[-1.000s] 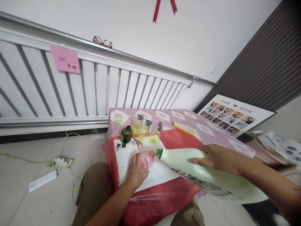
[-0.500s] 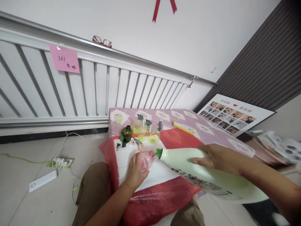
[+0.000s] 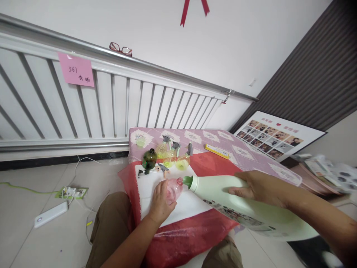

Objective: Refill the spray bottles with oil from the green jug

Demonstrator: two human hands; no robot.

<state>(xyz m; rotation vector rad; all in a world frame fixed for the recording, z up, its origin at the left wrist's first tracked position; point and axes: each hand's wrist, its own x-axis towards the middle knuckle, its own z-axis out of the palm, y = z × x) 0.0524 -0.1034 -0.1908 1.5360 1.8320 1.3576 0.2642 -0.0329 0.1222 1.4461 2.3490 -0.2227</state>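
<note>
My left hand (image 3: 161, 204) is wrapped round a small clear pink bottle (image 3: 174, 189), tilted with its open neck to the right. Against that neck rests the green spout of a big pale green jug (image 3: 220, 190), which lies nearly on its side. My right hand (image 3: 252, 188) grips the jug by its handle. Whether liquid is flowing cannot be made out. Behind the pink bottle stand a dark green bottle (image 3: 150, 160) without a top and several clear spray bottles (image 3: 182, 163) with grey trigger heads. Loose trigger heads (image 3: 162, 169) lie on the white cloth (image 3: 150, 193).
Red sheeting (image 3: 192, 234) lies under the cloth on a purple patterned table (image 3: 242, 153). A yellow box (image 3: 216, 151) and a pale green cap (image 3: 140, 142) are towards the back. A white radiator (image 3: 117, 108) runs behind. Cables and a power strip (image 3: 73, 192) lie on the floor.
</note>
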